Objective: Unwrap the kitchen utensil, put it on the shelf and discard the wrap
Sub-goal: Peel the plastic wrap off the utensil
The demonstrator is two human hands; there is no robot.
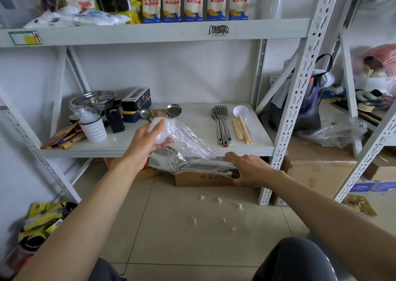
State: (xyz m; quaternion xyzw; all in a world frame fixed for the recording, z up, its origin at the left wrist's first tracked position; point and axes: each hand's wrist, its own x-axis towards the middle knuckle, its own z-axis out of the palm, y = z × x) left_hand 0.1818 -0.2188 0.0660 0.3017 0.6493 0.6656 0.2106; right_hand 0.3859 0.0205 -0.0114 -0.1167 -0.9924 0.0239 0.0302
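A steel spatula (171, 161) with a dark handle is held level just below the front edge of the lower shelf (192, 126). My right hand (250, 170) grips its handle end. Clear plastic wrap (186, 141) stretches up and left from the handle over the blade. My left hand (147, 142) is closed on a bunched wad of that wrap above the blade. Part of the handle still lies under the film.
On the shelf lie several steel utensils (221, 126), a white ladle (241, 111), cream utensils (241, 130), a white holder (94, 128), steel bowls (93, 100) and a dark box (136, 103). Cardboard boxes (203, 178) sit under the shelf. Small wads of wrap (218, 200) dot the floor tiles.
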